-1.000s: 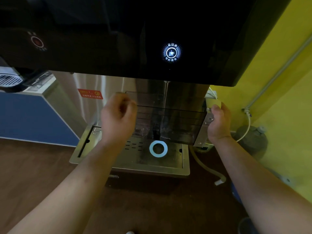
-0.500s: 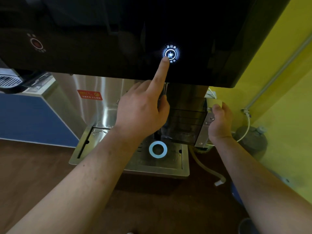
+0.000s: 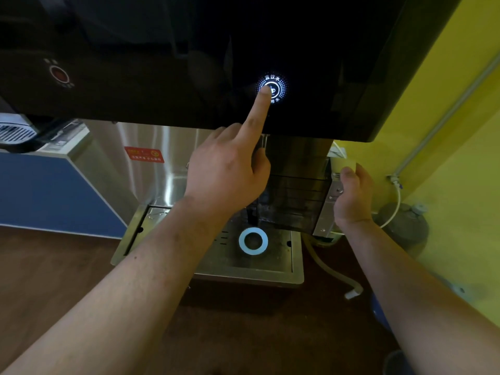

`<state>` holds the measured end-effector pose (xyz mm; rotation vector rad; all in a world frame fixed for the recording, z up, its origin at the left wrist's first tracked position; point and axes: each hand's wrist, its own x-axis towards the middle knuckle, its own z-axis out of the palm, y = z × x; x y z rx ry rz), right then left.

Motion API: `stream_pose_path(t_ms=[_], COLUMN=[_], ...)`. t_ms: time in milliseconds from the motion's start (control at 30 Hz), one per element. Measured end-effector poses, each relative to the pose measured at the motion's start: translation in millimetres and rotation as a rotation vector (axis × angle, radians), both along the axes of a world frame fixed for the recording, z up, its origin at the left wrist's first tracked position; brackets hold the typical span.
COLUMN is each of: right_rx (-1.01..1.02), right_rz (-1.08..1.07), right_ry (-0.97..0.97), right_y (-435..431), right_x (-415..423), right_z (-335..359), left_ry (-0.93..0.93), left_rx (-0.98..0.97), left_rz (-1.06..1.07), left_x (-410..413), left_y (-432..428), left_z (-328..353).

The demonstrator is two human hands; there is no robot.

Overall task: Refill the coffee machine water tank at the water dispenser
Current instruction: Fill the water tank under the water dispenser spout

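Touching lit button [image 3: 279, 83] now, left hand [image 3: 227, 177] raised, right hand [image 3: 351, 197] holding tank [image 3: 295, 201]

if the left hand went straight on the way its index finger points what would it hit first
The lit round button on the black panel; the left hand looks at or on it, depth unclear.

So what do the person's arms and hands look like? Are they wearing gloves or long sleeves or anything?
No gloves, and no sleeves in view. The left arm and right arm are bare all the way to the picture's edge. The left hand and right hand are bare too: no ring, watch or bracelet shows.
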<state>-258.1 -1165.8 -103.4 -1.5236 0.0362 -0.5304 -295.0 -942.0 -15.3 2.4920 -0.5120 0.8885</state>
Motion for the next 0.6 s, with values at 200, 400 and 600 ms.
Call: stream_pose_path(t_ms=[200,400,600], right_rx=[-0.016,-0.001,0.016], right_rz=[0.011,-0.012,-0.001], right_ry=[0.012,0.028,0.017], right_y=[-0.5,-0.1,0.0], right_x=[-0.4,-0.4,-1.7], right_z=[-0.6,-0.3,1.6], left_ry=[-0.001,-0.011,-0.033], left_rx=[0.019,0.035,0.035], left_rz=[0.001,0.012,0.008], left_x=[0.7,1.4,3.8], left_y=[-2.2,-2.9,-3.8], left_z=[0.4,-0.6,-2.8])
